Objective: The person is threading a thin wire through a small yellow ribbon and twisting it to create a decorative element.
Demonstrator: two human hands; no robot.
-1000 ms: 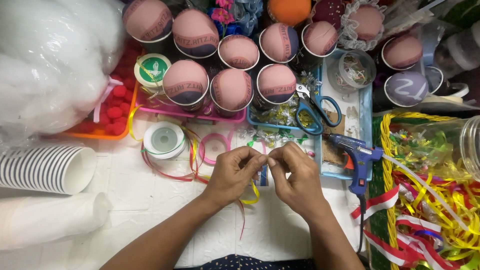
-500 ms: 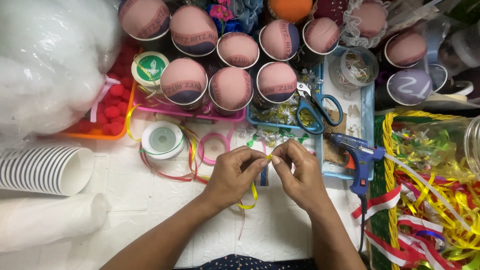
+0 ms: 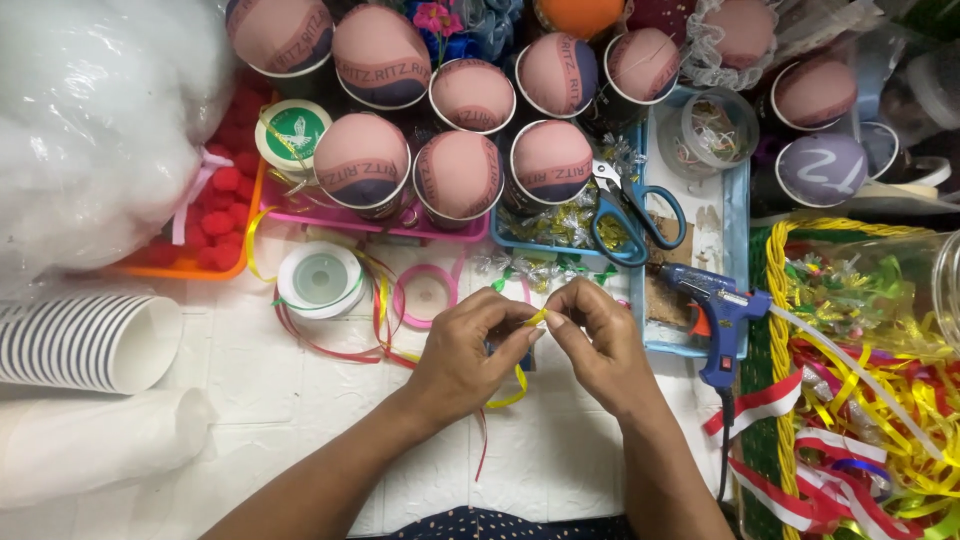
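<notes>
My left hand (image 3: pixel 466 355) and my right hand (image 3: pixel 598 345) meet fingertip to fingertip over the white table, both pinching a thin yellow ribbon (image 3: pixel 536 318). A loop of that ribbon (image 3: pixel 512 396) curls out below my left hand, with a red strand trailing toward me. A white ribbon spool (image 3: pixel 320 279) and a pink ribbon spool (image 3: pixel 427 295) lie just beyond my left hand, with red and yellow strands tangled around them.
A blue glue gun (image 3: pixel 715 310) lies right of my right hand, blue-handled scissors (image 3: pixel 633 215) beyond it. Several cups topped with pink fabric balls (image 3: pixel 459 176) fill the back. Stacked paper cups (image 3: pixel 92 342) lie left, a basket of ribbons (image 3: pixel 775 300) right.
My fingertips drew slightly apart, exposing a short yellow ribbon end between them, and the loop under my left hand shifted a little. The view drifted slightly downward.
</notes>
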